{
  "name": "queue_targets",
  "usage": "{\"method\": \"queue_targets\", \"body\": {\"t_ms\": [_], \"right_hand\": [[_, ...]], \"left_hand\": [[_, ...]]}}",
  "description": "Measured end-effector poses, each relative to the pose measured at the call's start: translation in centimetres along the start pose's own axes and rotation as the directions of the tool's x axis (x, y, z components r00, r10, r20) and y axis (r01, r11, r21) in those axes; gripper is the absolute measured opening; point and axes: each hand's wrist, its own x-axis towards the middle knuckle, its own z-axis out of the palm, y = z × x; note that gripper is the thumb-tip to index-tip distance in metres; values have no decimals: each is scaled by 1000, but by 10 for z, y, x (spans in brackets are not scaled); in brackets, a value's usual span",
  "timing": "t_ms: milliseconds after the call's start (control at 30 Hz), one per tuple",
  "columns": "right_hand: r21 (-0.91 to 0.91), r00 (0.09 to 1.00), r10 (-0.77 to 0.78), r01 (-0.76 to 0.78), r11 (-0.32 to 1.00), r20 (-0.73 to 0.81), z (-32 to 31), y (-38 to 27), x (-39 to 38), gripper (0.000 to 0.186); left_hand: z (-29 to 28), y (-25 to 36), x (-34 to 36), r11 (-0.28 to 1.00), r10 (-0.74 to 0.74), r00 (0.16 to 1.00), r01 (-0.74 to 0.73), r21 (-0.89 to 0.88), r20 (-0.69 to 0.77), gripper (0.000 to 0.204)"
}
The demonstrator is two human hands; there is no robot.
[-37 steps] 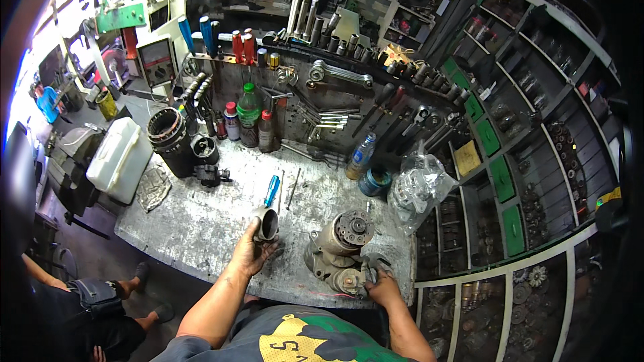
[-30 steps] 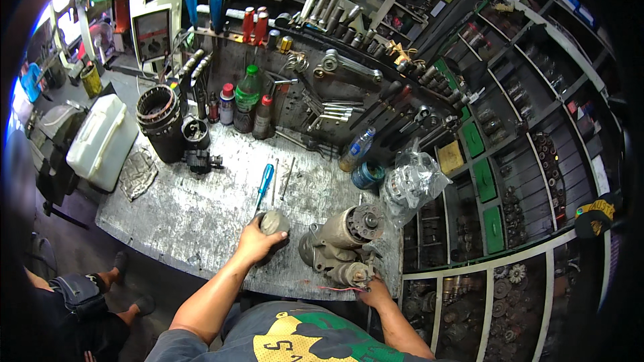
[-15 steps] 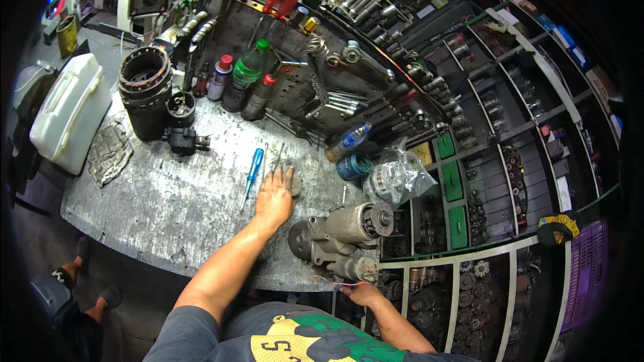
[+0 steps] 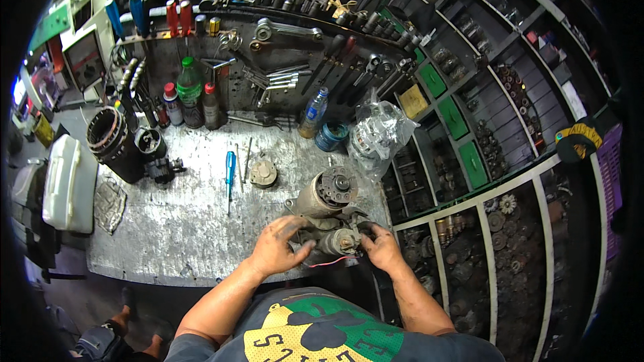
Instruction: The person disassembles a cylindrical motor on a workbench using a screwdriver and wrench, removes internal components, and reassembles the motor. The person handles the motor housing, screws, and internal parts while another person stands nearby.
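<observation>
Grey twin-cylinder metal motor [image 4: 322, 202] stands near the scuffed metal tabletop's [image 4: 181, 234] right-front corner, open room leftward, left hand [image 4: 276, 248] wide-fingered, right hand's [image 4: 381, 248] hold unclear.

Dark grey short-sleeved T-shirt [image 4: 327, 328] with yellow-and-green front print [image 4: 367, 330]

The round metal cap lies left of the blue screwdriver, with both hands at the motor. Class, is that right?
No: the head view shows the round metal cap right of the blue screwdriver. The left hand and right hand are indeed at the motor.
</observation>
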Motion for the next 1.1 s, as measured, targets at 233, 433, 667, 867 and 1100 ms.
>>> {"method": "queue_targets", "body": {"t_ms": [233, 433, 667, 867, 1100], "right_hand": [[39, 992, -105, 103, 994, 62, 4, 7, 11, 44], [184, 981, -162, 141, 973, 104, -6, 25, 31, 45], [216, 983, -169, 152, 965, 66, -18, 39, 72, 36], [178, 952, -282, 259, 949, 116, 0, 23, 85, 39], [77, 953, -276, 268, 960, 122, -7, -1, 84, 40]], "left_hand": [[10, 20, -2, 995, 4, 987, -20, 95, 160, 56], [-5, 30, -10, 952, -271, 963, 268, 145, 2, 44], [-30, 14, -40, 814, -541, 747, 581, -17, -387, 31], [-58, -12, -53, 733, -641, 595, 661, -157, -485, 28], [-68, -28, -55, 760, -620, 656, 640, -118, -431, 33]]}}
